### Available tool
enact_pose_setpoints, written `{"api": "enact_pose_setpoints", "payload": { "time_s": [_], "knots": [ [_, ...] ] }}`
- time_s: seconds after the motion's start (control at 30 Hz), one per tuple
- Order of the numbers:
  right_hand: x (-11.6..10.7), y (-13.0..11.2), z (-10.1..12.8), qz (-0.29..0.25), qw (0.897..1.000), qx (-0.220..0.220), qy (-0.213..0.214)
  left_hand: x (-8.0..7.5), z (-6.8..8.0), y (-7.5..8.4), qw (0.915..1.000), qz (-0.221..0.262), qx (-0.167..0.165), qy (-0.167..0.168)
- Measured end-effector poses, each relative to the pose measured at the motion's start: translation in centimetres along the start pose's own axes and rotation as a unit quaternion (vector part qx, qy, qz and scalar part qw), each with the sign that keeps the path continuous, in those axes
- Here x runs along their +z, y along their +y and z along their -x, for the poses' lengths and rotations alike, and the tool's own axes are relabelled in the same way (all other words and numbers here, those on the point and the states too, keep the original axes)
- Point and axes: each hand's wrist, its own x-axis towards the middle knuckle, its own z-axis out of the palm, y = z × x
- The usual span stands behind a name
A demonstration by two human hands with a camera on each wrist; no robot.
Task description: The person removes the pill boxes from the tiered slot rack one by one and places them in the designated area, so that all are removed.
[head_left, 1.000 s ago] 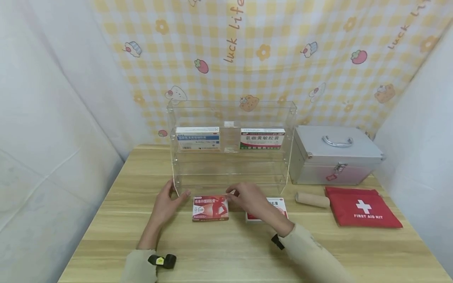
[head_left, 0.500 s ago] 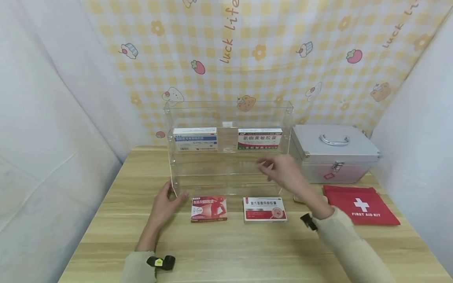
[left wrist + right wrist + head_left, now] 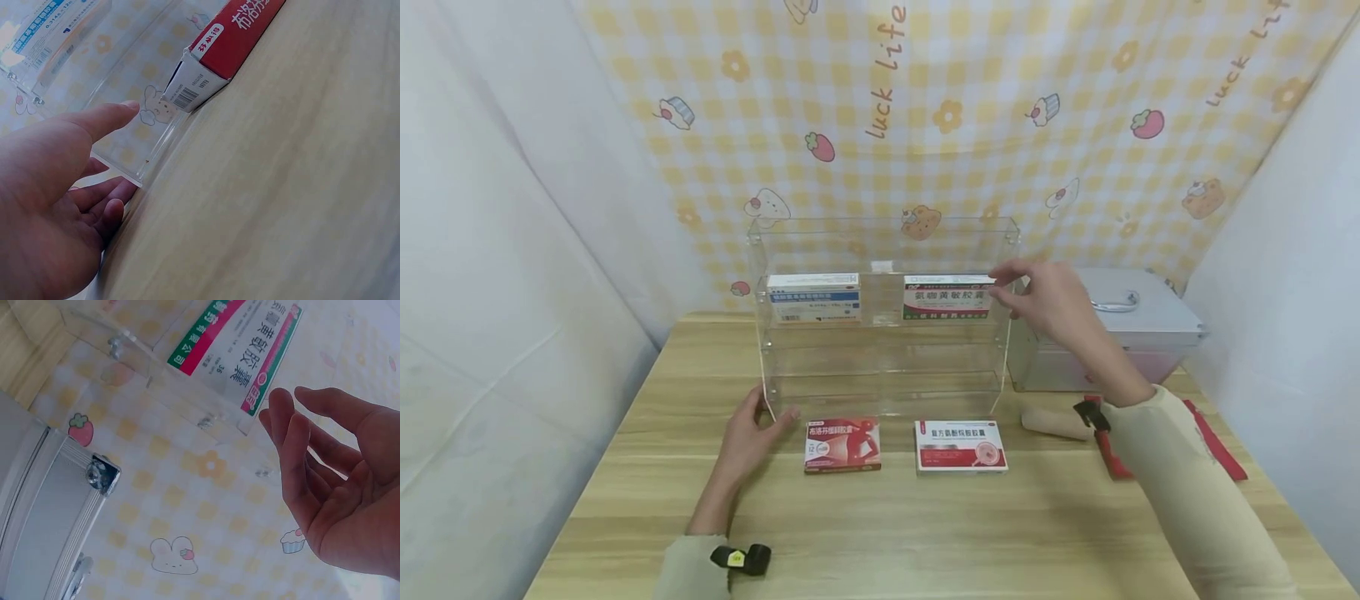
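Right hand open-fingered beside green-and-red box, upper shelf.
Left hand relaxed, steadying acrylic rack; advisable to pinch box ends squarely.

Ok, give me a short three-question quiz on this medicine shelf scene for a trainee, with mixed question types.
1. True or false: the right hand grips the green and red box on the clear shelf.
2. Multiple choice: where does the left hand rest? A) on the silver case B) at the shelf's lower left corner C) on the tan roll
3. Fill in: ___ medicine boxes lie flat on the table in front of the shelf.

Key: 1 false, it is open beside the box. 2 B. 3 two: the red box and the white and red box.
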Motion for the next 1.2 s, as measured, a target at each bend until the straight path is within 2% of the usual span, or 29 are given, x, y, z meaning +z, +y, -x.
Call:
{"api": "enact_pose_setpoints", "payload": {
  "time_s": [0.33,0.6,0.77,1.03,1.2],
  "knots": [
    [-0.4,-0.2,-0.8,0.025,0.999,0.030,-0.037,0.0,0.1,0.0,1.0000,-0.001,-0.004,0.001],
    [-0.7,-1.1,-1.4,0.061,0.992,0.039,-0.099,0.0,0.1,0.0,1.0000,0.002,-0.001,0.003],
    [-0.6,-1.3,-1.9,0.047,0.988,0.056,-0.134,0.1,0.1,0.0,1.0000,0.005,0.002,0.000],
    [-0.6,-1.0,-2.2,0.004,0.984,0.050,-0.173,0.1,0.1,0.0,1.0000,0.000,-0.001,0.000],
    [-0.4,-0.6,-2.3,-0.009,0.985,0.053,-0.161,0.1,0.1,0.0,1.0000,0.001,-0.003,-0.002]
  ]
}}
